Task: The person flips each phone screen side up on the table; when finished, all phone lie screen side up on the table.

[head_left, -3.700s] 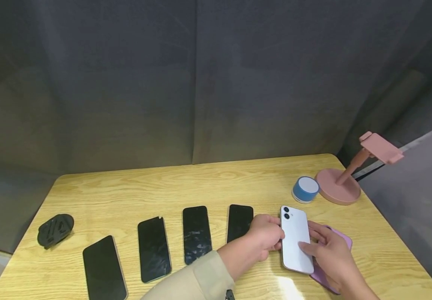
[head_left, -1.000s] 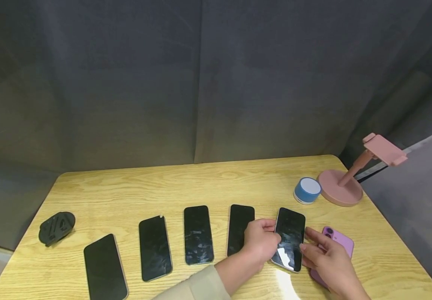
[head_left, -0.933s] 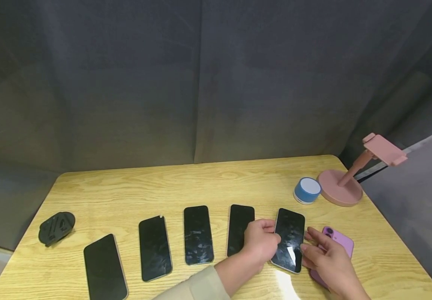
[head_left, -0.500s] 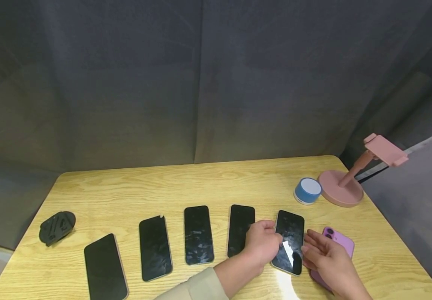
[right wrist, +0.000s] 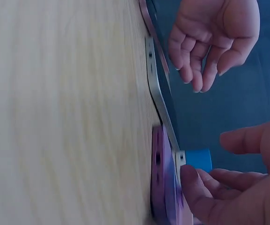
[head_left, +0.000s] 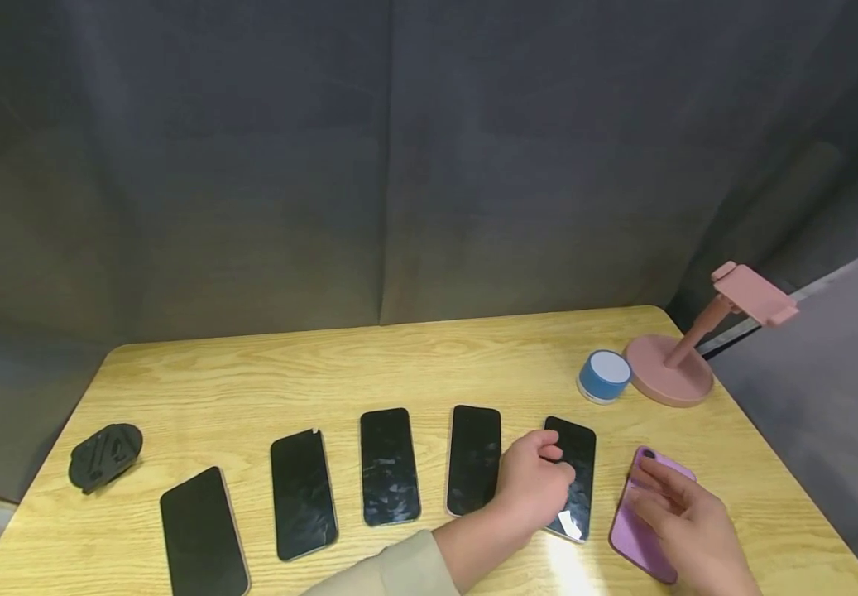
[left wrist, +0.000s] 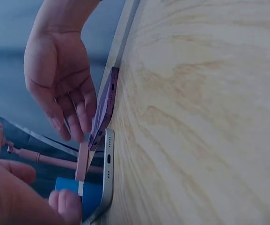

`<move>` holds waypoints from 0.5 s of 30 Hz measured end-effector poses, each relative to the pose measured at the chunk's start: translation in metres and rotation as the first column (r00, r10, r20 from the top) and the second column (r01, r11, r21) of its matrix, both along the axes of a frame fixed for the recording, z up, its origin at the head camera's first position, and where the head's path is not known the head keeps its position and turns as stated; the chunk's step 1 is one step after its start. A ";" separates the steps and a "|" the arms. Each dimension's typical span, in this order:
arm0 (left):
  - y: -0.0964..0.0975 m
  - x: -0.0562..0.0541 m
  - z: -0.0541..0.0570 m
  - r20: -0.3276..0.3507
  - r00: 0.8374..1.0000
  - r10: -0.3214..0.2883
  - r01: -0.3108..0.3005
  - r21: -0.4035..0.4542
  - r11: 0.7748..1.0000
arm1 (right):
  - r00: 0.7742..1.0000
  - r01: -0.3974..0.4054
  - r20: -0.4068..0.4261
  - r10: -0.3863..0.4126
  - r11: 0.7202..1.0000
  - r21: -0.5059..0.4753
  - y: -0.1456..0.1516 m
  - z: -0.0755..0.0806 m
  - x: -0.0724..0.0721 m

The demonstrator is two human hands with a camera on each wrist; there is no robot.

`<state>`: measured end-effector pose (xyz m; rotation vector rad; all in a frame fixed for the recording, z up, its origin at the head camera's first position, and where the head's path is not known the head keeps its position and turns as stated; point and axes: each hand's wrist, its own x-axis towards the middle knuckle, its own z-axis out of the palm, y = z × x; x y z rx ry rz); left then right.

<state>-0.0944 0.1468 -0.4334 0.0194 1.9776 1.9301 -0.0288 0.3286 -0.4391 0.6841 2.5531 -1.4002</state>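
In the head view, my left hand [head_left: 534, 484] hovers with loosely bent fingers over a white-edged smartphone [head_left: 582, 468], which lies screen up on the table. The left wrist view shows that hand [left wrist: 18, 192] apart from the white phone [left wrist: 108, 161]. Farther right, a purple smartphone [head_left: 639, 542] lies back up, its camera end partly hidden by my right hand [head_left: 700, 530]. That hand [right wrist: 247, 183] has spread, relaxed fingers close to the purple phone [right wrist: 159, 173] in the right wrist view; whether a fingertip touches it I cannot tell.
Several dark-screened phones lie in a row leftward: one [head_left: 474, 455] beside my left hand, others [head_left: 389, 468], [head_left: 205, 534] farther off. A black oval object [head_left: 106, 457] is at far left. A blue cylinder [head_left: 604, 377] and pink phone stand [head_left: 670, 372] stand at back right.
The white phone, earlier held back up in both hands, was turned screen up and laid down. Both hands have let go of it; the right has moved right, over the purple phone.
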 end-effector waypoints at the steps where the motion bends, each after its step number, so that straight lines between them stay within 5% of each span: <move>1: 0.002 0.000 0.001 0.006 1.000 -0.016 0.016 0.000 1.000 | 1.000 0.015 0.020 -0.015 1.000 0.018 0.004 0.000 0.001; 9: 0.028 -0.004 0.005 0.046 0.982 -0.185 0.187 -0.051 0.981 | 0.987 0.093 0.121 -0.104 0.992 0.090 0.041 -0.009 0.013; 15: 0.053 -0.003 0.006 0.078 0.965 -0.249 0.258 -0.137 0.957 | 0.976 0.152 0.161 -0.146 0.988 -0.026 0.058 -0.015 0.022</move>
